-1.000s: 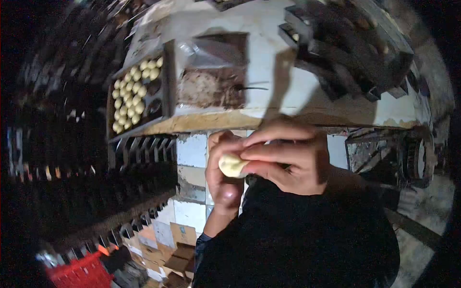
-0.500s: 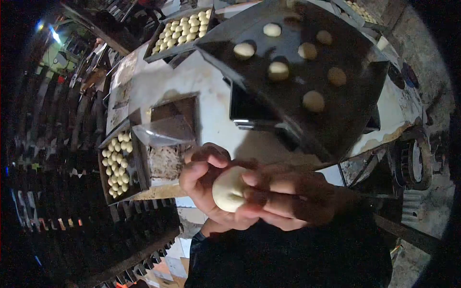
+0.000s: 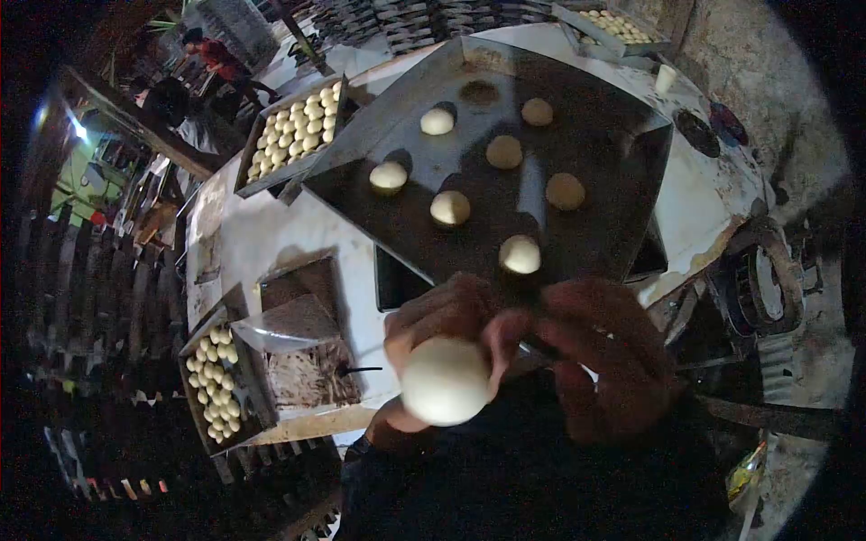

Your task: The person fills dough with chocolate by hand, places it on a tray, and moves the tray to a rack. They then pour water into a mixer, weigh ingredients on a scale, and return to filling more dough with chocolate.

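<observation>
A smooth, pale dough ball (image 3: 446, 383) is in my left hand (image 3: 437, 311), whose fingers curl around its far side. Close beside it on the right is my right hand (image 3: 613, 347), dark and blurred, with bent fingers; whether they pinch anything is hard to see. Just beyond both hands lies a large dark baking tray (image 3: 361, 194), sitting tilted over other trays. Several dough balls are spaced out on it, the nearest dough ball (image 3: 520, 256) right by my fingers.
At the left edge of the white table (image 3: 230, 257) sits a tray of small dough balls (image 3: 215, 383). A fuller tray (image 3: 293, 131) stands farther back, another tray (image 3: 622, 27) at the far right. A white cup (image 3: 665, 79) is near it. A person (image 3: 216, 63) bends over in the background.
My right fingers have come off the dough ball, which now shows a smooth round face. My view has shifted, so the large tray appears lower and farther left.
</observation>
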Tool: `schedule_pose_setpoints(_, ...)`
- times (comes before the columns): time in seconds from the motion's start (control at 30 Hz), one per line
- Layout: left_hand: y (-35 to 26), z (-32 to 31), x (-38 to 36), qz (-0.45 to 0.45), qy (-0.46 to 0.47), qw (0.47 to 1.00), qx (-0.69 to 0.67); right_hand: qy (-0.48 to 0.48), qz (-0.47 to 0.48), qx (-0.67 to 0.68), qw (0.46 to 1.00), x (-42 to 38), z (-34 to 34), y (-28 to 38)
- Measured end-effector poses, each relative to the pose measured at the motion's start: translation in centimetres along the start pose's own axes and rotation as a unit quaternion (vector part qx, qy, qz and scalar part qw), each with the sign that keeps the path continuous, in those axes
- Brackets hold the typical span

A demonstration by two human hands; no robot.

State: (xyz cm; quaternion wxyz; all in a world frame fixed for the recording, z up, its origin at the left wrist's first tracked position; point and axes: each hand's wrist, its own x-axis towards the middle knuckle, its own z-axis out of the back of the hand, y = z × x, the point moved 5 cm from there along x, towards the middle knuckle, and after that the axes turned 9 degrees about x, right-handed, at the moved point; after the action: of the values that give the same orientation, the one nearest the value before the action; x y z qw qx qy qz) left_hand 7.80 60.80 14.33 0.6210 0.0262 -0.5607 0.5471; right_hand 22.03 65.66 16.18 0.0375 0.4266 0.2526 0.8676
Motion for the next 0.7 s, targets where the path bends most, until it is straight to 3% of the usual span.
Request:
schedule_pose_setpoints(0.07, 0.4, -1.7, 0.4, 0.005, 0.067, 0.998, 0.018, 0.05, 0.08, -0.086, 0.992, 0.2, -0.3, 0.5)
schedule_pose_setpoints(0.13, 2.2, -4.4, -1.7, 0.091, 0.093, 0.987, -0.097, 0.104, 0.155, -0.165, 0.968, 0.6, -0.6, 1.2)
schedule_pose_setpoints(0.23, 2.9, -6.6, -2.7, 0.16, 0.149, 0.958, -0.187, 0.21, 0.179, -0.203, 0.94, 1.7, 0.6, 0.5)
schedule_pose_setpoints(0.27, 1.9, -6.3, -1.3, 0.15, 0.18, 0.958, -0.167, 0.202, 0.138, -0.236, 0.94, 1.7, 0.9, -0.1)
schedule_pose_setpoints(0.3, 0.9, -5.9, 0.2, 0.14, 0.212, 0.956, -0.146, 0.166, 0.049, -0.171, 0.97, 1.3, 1.9, -1.7)
schedule_pose_setpoints(0.33, 0.5, -6.3, 1.4, 0.182, 0.306, 0.927, -0.12, 0.115, -0.034, -0.099, 0.988, 0.8, 3.0, -3.2)
schedule_pose_setpoints(0.4, 1.4, -5.2, 1.3, 0.138, 0.181, 0.966, -0.12, -0.009, -0.211, 0.019, 0.977, 0.9, 6.0, -8.6)
schedule_pose_setpoints(0.43, 1.7, -3.9, 1.5, 0.135, 0.171, 0.97, -0.107, -0.045, -0.257, -0.035, 0.965, 2.0, 7.4, -10.7)
schedule_pose_setpoints(0.47, 1.9, -2.7, 1.7, 0.133, 0.162, 0.973, -0.093, -0.049, -0.256, -0.107, 0.96, 2.1, 9.0, -15.2)
schedule_pose_setpoints(0.5, 2.2, -1.4, 1.9, 0.131, 0.152, 0.976, -0.08, -0.082, -0.24, -0.005, 0.967, 3.0, 9.1, -18.2)
schedule_pose_setpoints(0.57, 2.7, 0.5, 1.1, 0.131, 0.161, 0.977, -0.043, 0.107, -0.288, -0.185, 0.934, 3.8, 9.6, -25.1)
schedule_pose_setpoints(0.6, 3.1, 1.7, 0.3, 0.103, 0.108, 0.983, -0.105, 0.188, -0.278, -0.233, 0.913, 2.9, 8.6, -26.1)
schedule_pose_setpoints(0.67, 3.3, 5.0, -1.5, 0.144, 0.063, 0.981, -0.117, 0.342, -0.247, -0.321, 0.848, 2.4, 6.5, -27.5)
schedule_pose_setpoints(0.7, 3.5, 6.5, -2.4, 0.167, 0.039, 0.978, -0.122, 0.363, -0.29, -0.336, 0.819, 2.5, 6.3, -27.3)
